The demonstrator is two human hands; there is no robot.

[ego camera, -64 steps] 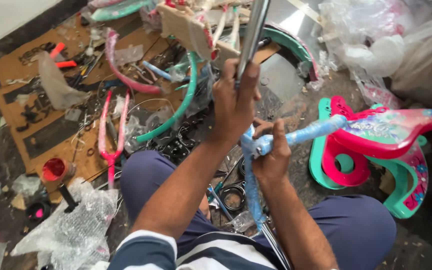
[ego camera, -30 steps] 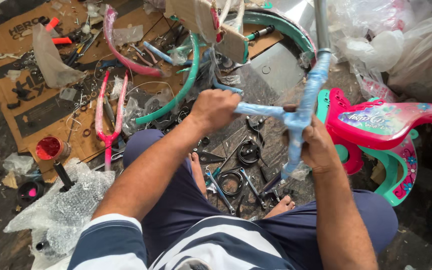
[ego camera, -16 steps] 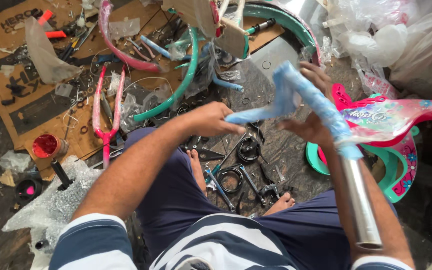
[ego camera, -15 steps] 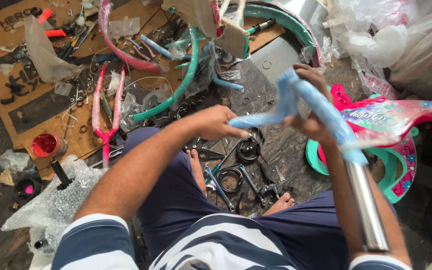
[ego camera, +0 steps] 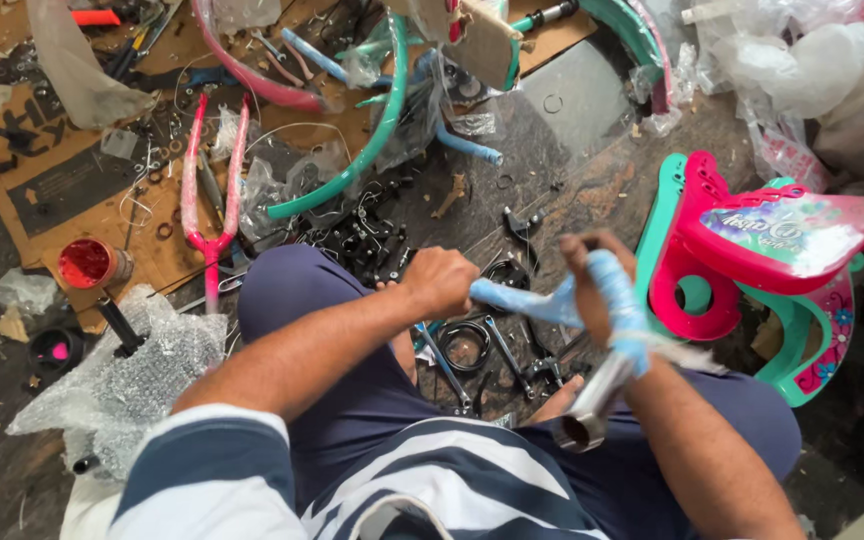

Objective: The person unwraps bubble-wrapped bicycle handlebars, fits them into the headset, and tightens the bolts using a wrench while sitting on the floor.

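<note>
hands [ego camera: 439,283] [ego camera: 592,290] gripping blue fork [ego camera: 552,303], red tin [ego camera: 90,263] of grease nearby

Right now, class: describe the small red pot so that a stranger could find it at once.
Start at the flattened brown cardboard on the floor, upper left. At its lower edge, left of the pink fork, lies the red pot: small, round, its open mouth showing red, unlike the long tubes nearby.

Glossy light-blue painted metal handlebar [ego camera: 552,300] with a bare shiny steel stem [ego camera: 592,400]; crinkled clear bubble wrap [ego camera: 122,380], matt brown cardboard [ego camera: 52,180].
</note>
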